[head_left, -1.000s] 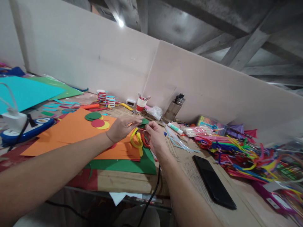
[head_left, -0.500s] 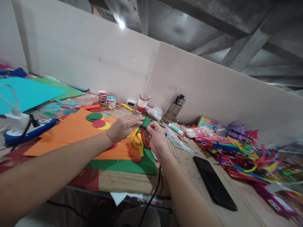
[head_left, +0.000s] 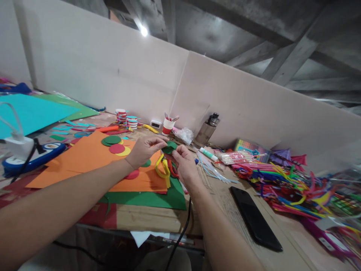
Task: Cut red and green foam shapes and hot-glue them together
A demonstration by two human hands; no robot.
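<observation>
Between my two hands is a green paper circle (head_left: 170,146), bent so its surface looks creased or folded. My left hand (head_left: 146,149) pinches its left edge with thumb and fingers. Its lower right edge is gripped by my right hand (head_left: 184,162), whose fingertips are partly hidden. Below them, scissors with yellow handles (head_left: 162,167) and red-handled scissors (head_left: 173,169) lie on orange paper sheets (head_left: 93,154). On the sheets rest more green circles (head_left: 113,139), a red circle (head_left: 116,148) and a yellow circle (head_left: 124,151). A green sheet (head_left: 158,200) lies underneath.
A black phone (head_left: 255,218) lies at right, near a pile of colourful pipe cleaners (head_left: 282,188). A glue stick (head_left: 208,153), a dark bottle (head_left: 207,130) and a red-and-white cup (head_left: 168,127) stand or lie behind. A blue power strip (head_left: 34,158) is at left.
The green circle has gone from flat to bent between my fingers. My left hand has shifted slightly left and down, and another green circle now shows beneath it.
</observation>
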